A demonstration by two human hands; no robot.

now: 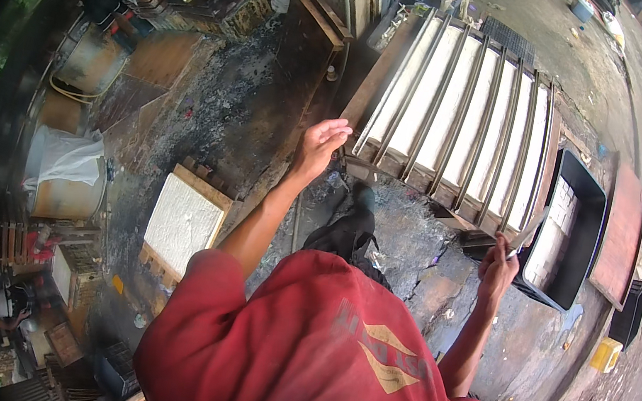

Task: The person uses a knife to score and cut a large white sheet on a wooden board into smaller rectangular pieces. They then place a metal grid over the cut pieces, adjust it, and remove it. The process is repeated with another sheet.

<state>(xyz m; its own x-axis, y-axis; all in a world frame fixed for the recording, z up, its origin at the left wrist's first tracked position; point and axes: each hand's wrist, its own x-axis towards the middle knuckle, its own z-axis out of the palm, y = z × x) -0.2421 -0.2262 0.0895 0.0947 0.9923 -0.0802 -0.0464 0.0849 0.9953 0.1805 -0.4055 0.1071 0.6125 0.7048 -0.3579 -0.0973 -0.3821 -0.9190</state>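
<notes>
A wide white slab (pixel 424 104) that looks like tofu lies in a wooden frame (pixel 373 95) in front of me. Several dark long bars (pixel 469 115) run over it from near to far. By the frame's near left corner, my left hand (pixel 320 150) is raised with bent fingers and nothing in it. My right hand (pixel 498 269) grips a knife (pixel 531 231) at the near right corner, its thin blade pointing up and to the right. Beside the blade stands a black crate (pixel 589 197) holding cut white blocks (pixel 556 229).
A reddish board (pixel 620 235) lies right of the crate, with a yellow container (pixel 605 355) nearer. At left, another white slab (pixel 185 221) rests on wood. Cloth-covered drums (pixel 67 169) stand farther left. The floor (pixel 414 249) looks wet and stained. Other people show at the edges.
</notes>
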